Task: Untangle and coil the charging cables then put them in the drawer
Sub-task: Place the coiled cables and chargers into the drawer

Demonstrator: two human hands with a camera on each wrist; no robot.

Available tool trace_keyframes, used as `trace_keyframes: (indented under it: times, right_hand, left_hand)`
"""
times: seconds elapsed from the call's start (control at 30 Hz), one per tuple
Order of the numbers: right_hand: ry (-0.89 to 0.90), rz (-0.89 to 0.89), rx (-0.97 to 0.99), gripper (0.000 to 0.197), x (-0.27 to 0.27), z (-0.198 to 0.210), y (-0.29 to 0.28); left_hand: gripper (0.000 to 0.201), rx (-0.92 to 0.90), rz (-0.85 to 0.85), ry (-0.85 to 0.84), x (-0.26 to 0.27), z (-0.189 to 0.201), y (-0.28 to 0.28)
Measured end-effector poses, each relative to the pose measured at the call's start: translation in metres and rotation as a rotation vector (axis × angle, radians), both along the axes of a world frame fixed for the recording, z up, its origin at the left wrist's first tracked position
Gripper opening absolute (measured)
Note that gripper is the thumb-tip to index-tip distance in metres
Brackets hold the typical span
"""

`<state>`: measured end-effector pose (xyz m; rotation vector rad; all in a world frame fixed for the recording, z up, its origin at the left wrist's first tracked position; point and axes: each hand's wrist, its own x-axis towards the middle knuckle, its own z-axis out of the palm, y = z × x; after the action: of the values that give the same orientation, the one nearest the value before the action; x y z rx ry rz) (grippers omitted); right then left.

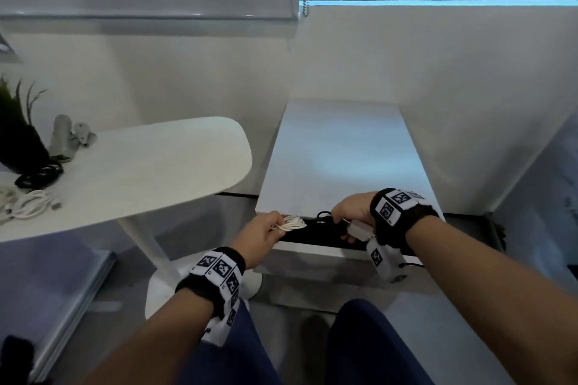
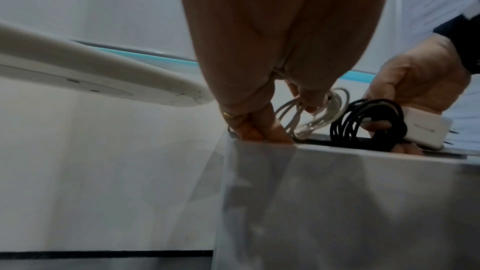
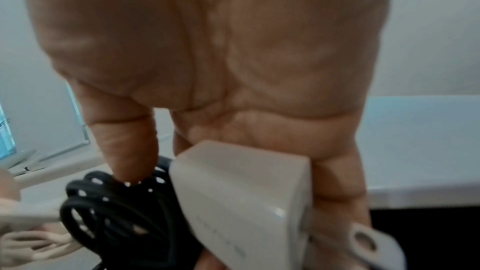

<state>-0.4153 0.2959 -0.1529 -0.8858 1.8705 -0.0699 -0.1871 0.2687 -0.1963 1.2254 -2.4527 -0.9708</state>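
My left hand (image 1: 266, 230) holds a coiled white cable (image 1: 292, 223) over the left end of the open drawer (image 1: 316, 248) of a white cabinet. In the left wrist view its fingers (image 2: 259, 128) rest on the drawer's front edge and the white cable (image 2: 311, 114) loops behind them. My right hand (image 1: 350, 212) grips a coiled black cable (image 2: 369, 122) together with a white charger block (image 3: 241, 202) over the drawer's right part. The drawer's inside is dark. More cables lie on the round table: a white bundle (image 1: 31, 205) and a black coil (image 1: 39, 176).
The white cabinet top (image 1: 344, 153) stretches behind the drawer. A white round table (image 1: 140, 172) stands to the left, with a dark potted plant (image 1: 15, 134) and a grey clip-like object (image 1: 68, 137) at its far left. My knees in dark blue are below.
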Motion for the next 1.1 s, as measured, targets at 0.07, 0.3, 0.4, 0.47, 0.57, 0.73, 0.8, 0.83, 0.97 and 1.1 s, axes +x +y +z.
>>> trace_keyframes:
  times: [0.07, 0.3, 0.4, 0.47, 0.57, 0.73, 0.8, 0.83, 0.97, 1.1]
  right_hand:
    - [0.025, 0.047, 0.014, 0.020, -0.003, -0.001, 0.004]
    - [0.383, 0.518, 0.023, 0.036, -0.011, 0.004, 0.011]
    - [0.520, 0.684, 0.093, 0.031, -0.012, -0.007, 0.014]
    - [0.599, 0.751, 0.126, 0.017, -0.016, -0.022, 0.013]
    - [0.642, 0.806, 0.128, 0.012, -0.058, -0.087, -0.016]
    - [0.702, 0.987, 0.167, 0.011, -0.044, -0.066, 0.007]
    - [0.671, 1.029, 0.141, 0.031, -0.020, -0.028, 0.031]
    - [0.650, 1.034, 0.147, 0.034, -0.011, -0.018, 0.037]
    - [0.638, 1.074, 0.252, 0.035, 0.000, -0.002, 0.048]
    - [0.673, 1.008, 0.206, 0.031, -0.003, -0.014, 0.042]
  left_hand:
    - [0.004, 0.030, -0.032, -0.047, -0.002, 0.005, 0.000]
    - [0.006, 0.278, -0.095, -0.159, 0.000, 0.020, -0.003]
    - [0.010, 0.403, -0.106, -0.203, 0.001, 0.021, -0.003]
    - [0.010, 0.479, -0.110, -0.234, 0.000, 0.023, 0.000]
    - [0.010, 0.553, -0.110, -0.288, -0.001, 0.024, 0.004]
    - [0.007, 0.635, -0.127, -0.362, -0.001, 0.022, 0.007]
    - [0.006, 0.638, -0.129, -0.379, -0.001, 0.021, 0.008]
    - [0.007, 0.632, -0.128, -0.384, -0.002, 0.021, 0.008]
    - [0.008, 0.621, -0.127, -0.391, -0.005, 0.021, 0.007]
    - [0.010, 0.636, -0.145, -0.386, -0.006, 0.021, 0.005]
